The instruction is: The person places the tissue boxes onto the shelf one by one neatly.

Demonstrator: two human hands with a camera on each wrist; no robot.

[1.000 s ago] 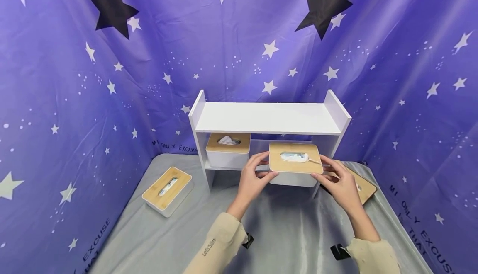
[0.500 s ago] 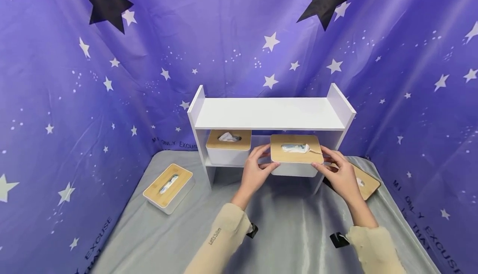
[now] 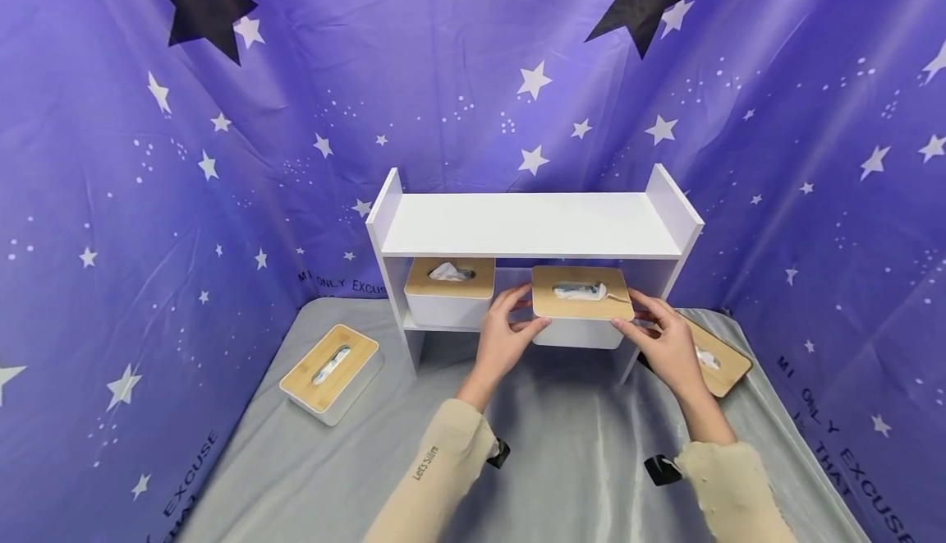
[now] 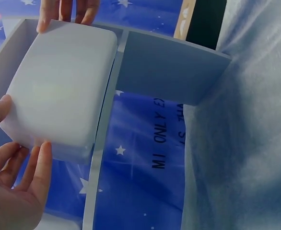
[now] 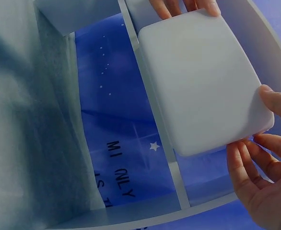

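A white tissue box [image 3: 580, 305] with a wood-look lid is held between both hands at the right half of the white shelf unit's middle level. My left hand [image 3: 501, 336] grips its left side, thumb at the front and fingers round the end. On the opposite end, my right hand [image 3: 663, 343] holds it the same way. Both wrist views show the white front of the tissue box [image 4: 61, 86] close up, with the shelf edge [image 5: 155, 100] running beside it. How much of its base rests on the shelf is hidden.
A second tissue box [image 3: 449, 306] stands on the left half of that level. Another tissue box [image 3: 330, 375] lies on the grey cloth [image 3: 399, 461] at left. Behind my right hand is a wood-topped box [image 3: 720, 362]. The shelf's top board [image 3: 528, 225] overhangs the middle level.
The held tissue box and both hands sit slightly higher in the head view, which itself has shifted. Over the last half second they have hardly moved. Both hands keep their grip.
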